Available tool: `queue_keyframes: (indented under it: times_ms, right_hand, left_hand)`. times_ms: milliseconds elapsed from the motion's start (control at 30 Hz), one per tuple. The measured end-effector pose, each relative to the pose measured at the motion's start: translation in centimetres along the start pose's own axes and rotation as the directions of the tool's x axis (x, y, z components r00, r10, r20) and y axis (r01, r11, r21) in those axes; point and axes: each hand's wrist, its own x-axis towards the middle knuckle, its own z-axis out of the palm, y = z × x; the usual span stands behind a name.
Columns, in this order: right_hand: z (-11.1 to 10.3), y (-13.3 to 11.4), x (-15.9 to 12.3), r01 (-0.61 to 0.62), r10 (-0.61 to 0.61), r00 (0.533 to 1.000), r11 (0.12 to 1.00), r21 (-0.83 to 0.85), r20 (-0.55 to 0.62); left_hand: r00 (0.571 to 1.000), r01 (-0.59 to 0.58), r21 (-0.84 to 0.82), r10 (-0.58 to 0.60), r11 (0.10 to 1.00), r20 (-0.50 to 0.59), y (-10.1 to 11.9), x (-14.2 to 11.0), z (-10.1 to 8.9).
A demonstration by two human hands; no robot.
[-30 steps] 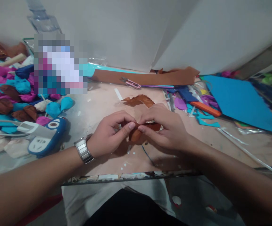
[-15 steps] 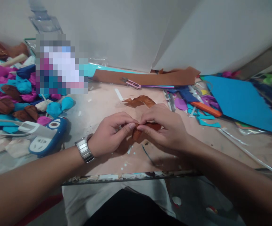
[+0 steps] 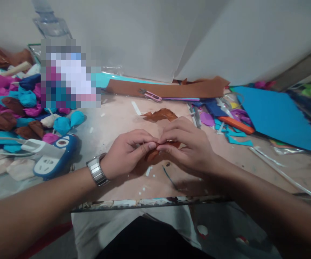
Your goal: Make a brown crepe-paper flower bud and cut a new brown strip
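My left hand and my right hand meet at the middle of the table, fingers pinched together on a small brown piece of crepe paper. Most of that piece is hidden between the fingertips; a crumpled fold hangs below them. My left wrist wears a metal watch. Just behind my hands lies another crumpled brown paper scrap on the tabletop.
A heap of brown, pink and blue paper buds fills the left side, with a blue and white power strip in front. A brown sheet strip, pink snips, an orange cutter and a blue sheet lie behind and right.
The brown piece has been folded tighter between my fingers, with less of it hanging below. Both hands stayed in place.
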Motion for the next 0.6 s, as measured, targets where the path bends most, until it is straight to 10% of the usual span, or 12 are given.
queue_keyframes:
  times_ms: [600]
  right_hand:
    - [0.08,-0.12,-0.04,0.008,-0.008,1.000,1.000,0.020,0.005]
  left_hand:
    - [0.988,0.147,-0.107,-0.141,0.983,0.058,0.08,-0.24,0.26]
